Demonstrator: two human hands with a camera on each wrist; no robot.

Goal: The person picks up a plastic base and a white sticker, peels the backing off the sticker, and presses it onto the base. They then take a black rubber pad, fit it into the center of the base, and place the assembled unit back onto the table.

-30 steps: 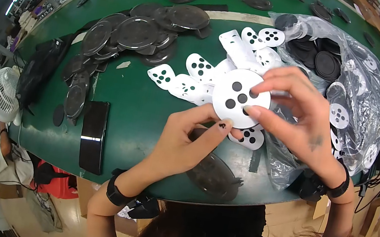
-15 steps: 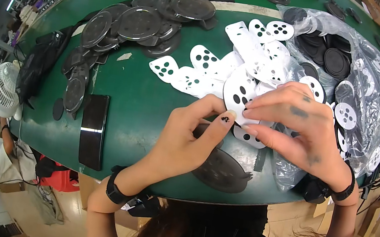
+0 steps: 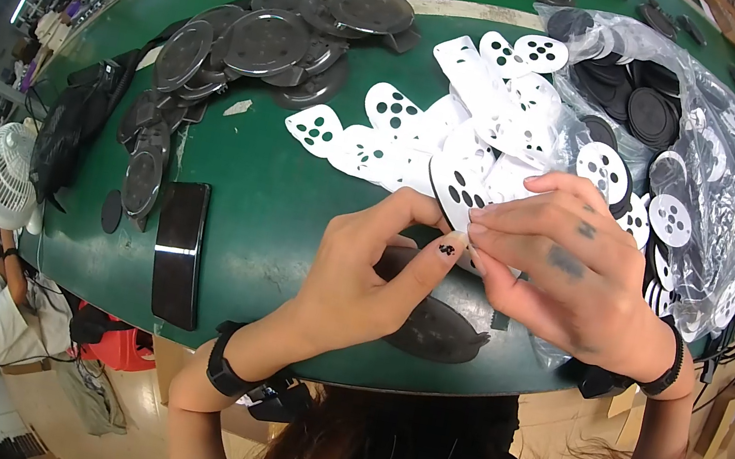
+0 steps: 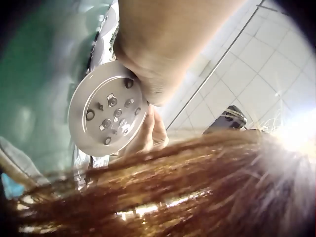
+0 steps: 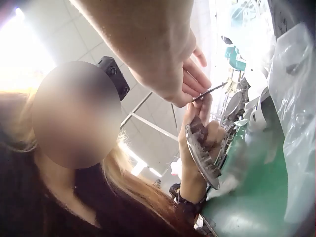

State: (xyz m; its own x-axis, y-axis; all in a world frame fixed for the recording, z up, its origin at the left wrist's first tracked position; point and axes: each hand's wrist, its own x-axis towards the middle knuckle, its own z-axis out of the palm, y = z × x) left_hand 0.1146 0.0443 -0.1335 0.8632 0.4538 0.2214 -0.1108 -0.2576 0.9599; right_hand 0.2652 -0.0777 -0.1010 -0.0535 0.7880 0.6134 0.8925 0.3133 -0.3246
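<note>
In the head view, a thin black disc with a white, black-dotted face (image 3: 459, 187) is held tilted above the table. My left hand (image 3: 361, 268) pinches its near edge between thumb and forefinger. The fingertips of my right hand (image 3: 576, 271) pinch that same edge, right by the left thumb. Beneath the left hand is a dark round plastic cover (image 3: 440, 329); the right wrist view shows this cover (image 5: 201, 155) against the left hand's lower fingers. Its underside with small round posts (image 4: 111, 111) faces the left wrist camera. White dotted sheets (image 3: 382, 149) lie piled beyond the hands.
A clear plastic bag (image 3: 707, 142) of black discs and white-faced discs lies at the right. Dark round covers (image 3: 267, 45) are heaped at the back left on the green table (image 3: 271, 163). A black phone-like slab (image 3: 178, 253) lies near the front left. Another person sits beyond the left edge.
The disc has gone from facing the head camera to tilted. My right hand has come down from its upper right side to the near edge, beside the left thumb.
</note>
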